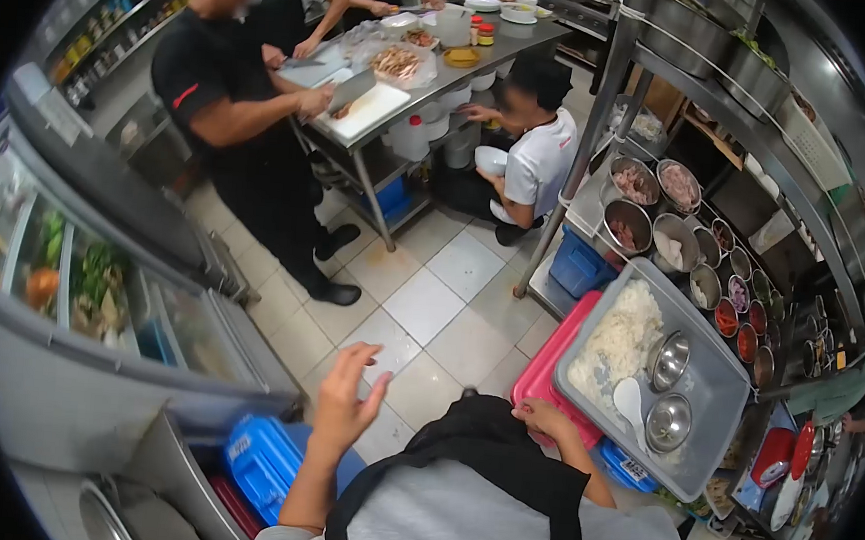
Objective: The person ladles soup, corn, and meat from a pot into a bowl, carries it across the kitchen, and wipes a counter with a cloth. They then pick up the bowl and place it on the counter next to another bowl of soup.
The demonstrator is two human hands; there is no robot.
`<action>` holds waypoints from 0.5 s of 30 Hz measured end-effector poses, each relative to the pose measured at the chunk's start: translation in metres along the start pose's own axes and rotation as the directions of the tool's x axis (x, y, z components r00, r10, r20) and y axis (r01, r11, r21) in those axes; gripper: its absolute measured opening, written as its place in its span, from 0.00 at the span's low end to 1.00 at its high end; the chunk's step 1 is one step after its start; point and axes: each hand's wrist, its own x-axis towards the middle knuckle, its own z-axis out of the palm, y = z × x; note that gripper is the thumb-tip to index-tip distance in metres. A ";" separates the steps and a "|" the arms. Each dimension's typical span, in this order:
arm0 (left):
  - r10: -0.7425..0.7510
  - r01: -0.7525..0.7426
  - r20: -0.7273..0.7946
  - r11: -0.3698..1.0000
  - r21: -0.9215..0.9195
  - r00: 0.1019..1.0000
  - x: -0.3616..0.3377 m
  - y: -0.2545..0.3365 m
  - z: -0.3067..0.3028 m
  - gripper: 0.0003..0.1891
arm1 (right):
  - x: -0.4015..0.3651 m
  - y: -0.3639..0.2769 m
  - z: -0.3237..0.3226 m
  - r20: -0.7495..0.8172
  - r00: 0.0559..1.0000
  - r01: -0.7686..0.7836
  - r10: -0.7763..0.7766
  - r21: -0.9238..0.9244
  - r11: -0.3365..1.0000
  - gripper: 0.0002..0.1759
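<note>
My left hand (pixel 346 396) is raised over the tiled floor, fingers spread and slightly bent, holding nothing. Low beside the pink tub (pixel 553 364) hovers my right hand (pixel 540 418), in front of my black apron (pixel 481 439). Its fingers are loosely bent and I see nothing in them. Just right of it, a grey tub (pixel 696 444) rests over the pink one. Inside are a heap of cooked white rice (pixel 621 333), a white rice paddle (pixel 630 404) and two metal bowls (pixel 669 361), (pixel 669 423).
A person with a cleaver (pixel 353 92) stands at a steel table (pixel 435 90); another crouches beside it holding a white bowl (pixel 492 160). A shelf post (pixel 588 120) rises ahead right, near metal pots of ingredients (pixel 628 226). A glass-front fridge (pixel 100 287) and blue container (pixel 264 459) stand left.
</note>
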 end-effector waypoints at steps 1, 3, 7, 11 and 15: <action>0.042 -0.039 0.080 0.998 -0.040 0.996 0.020 -0.006 0.010 0.18 | 0.016 -0.008 -0.008 -0.088 0.996 0.018 -0.021 -0.028 0.999 0.17; 0.077 -0.064 0.196 0.995 -0.072 0.978 0.054 -0.025 0.031 0.19 | 0.065 -0.012 -0.023 -0.130 0.990 0.048 -0.049 -0.009 0.999 0.18; -0.070 0.072 0.164 0.997 -0.010 0.984 0.105 -0.067 0.060 0.20 | 0.147 -0.043 -0.072 -0.088 0.992 0.090 -0.093 -0.037 0.995 0.20; -0.221 0.216 0.067 0.974 0.066 0.973 0.159 -0.110 0.065 0.19 | 0.227 -0.096 -0.147 -0.106 0.982 0.147 -0.159 -0.114 0.983 0.20; -0.203 0.196 0.054 0.975 0.105 0.978 0.232 -0.141 0.069 0.19 | 0.278 -0.157 -0.214 -0.249 0.934 0.227 -0.257 -0.142 0.963 0.19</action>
